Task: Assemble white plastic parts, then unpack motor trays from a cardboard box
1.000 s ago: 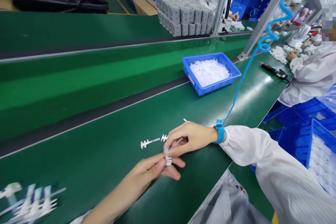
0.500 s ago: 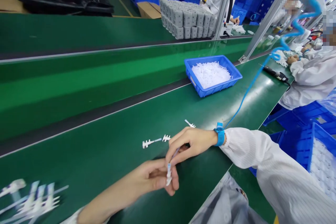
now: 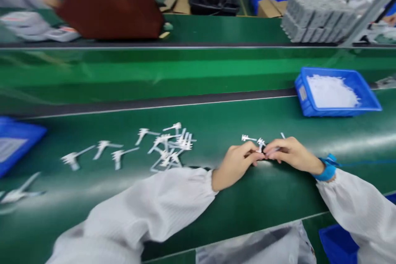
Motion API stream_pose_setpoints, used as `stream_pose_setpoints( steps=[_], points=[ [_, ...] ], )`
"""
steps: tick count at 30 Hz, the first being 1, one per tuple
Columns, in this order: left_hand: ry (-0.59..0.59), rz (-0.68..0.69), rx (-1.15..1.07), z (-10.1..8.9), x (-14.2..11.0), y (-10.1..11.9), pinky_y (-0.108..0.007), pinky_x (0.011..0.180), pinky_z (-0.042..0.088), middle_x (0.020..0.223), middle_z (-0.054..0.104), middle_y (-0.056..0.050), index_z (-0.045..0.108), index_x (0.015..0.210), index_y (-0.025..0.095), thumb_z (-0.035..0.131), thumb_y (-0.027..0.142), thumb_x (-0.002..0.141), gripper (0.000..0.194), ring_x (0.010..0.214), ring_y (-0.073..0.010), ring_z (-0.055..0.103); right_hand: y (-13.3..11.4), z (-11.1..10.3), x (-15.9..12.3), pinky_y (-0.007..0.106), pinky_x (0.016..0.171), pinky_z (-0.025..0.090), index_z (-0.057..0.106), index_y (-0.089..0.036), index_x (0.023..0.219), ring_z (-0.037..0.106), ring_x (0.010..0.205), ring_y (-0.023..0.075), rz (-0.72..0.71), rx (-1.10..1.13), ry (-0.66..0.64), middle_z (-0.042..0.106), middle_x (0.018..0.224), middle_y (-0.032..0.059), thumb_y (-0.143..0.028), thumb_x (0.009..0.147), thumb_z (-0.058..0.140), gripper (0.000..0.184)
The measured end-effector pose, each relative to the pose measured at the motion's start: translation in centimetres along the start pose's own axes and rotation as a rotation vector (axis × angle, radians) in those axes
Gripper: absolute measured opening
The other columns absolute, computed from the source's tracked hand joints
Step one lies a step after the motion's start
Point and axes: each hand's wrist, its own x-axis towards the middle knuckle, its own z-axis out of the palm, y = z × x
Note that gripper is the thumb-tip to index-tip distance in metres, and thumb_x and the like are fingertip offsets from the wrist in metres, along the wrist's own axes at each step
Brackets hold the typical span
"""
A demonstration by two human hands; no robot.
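Observation:
My left hand and my right hand meet fingertip to fingertip on the green belt, both pinched on a small white plastic part between them. Another white part lies just behind the fingers. A blue wrist strap circles my right wrist. A loose pile of white parts lies to the left of my left hand, with more strung out further left.
A blue tray of white parts sits at the right on the belt. A blue bin is at the left edge. Behind run a raised green conveyor, a dark red box and stacked grey blocks.
The view has swung left, bringing the pile of parts and the red box into sight. My two hands have drawn together on the small white part near the belt.

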Motion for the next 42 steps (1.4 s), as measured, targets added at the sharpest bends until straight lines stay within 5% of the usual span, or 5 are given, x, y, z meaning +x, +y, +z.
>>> stream_pose_setpoints(
  steps=[14,23,42],
  points=[
    [-0.057,0.007,-0.121,0.7,0.1,0.6,-0.018,0.061,0.043,0.067,0.057,0.008,0.056,0.084,0.020,0.061,0.031,0.095,0.016,0.054,-0.0058,0.052,0.5,0.9,-0.4,0.022,0.050,0.048,0.077,-0.022,0.086,0.058,0.056,0.0107,-0.002,-0.041,0.216,0.071,0.082,0.0053,-0.047,0.087,0.073,0.025],
    [-0.146,0.013,-0.208,1.0,0.8,0.7,-0.016,0.059,0.046,0.074,0.058,0.007,0.048,0.092,0.020,0.050,0.021,0.100,0.008,0.056,-0.0041,0.056,0.3,0.8,-0.3,0.020,0.047,0.048,0.076,-0.024,0.086,0.056,0.053,0.0089,-0.026,-0.073,0.250,0.067,0.078,0.0027,-0.047,0.087,0.073,0.024],
    [-0.065,0.007,-0.253,0.9,0.5,0.2,-0.013,0.042,0.042,0.080,0.063,0.002,0.048,0.086,0.019,0.049,0.021,0.095,0.009,0.055,-0.0054,0.058,0.1,1.4,0.3,0.023,0.046,0.043,0.073,-0.019,0.086,0.051,0.050,0.0084,0.055,-0.018,0.279,0.065,0.077,0.0027,-0.056,0.082,0.074,0.037]
  ],
)
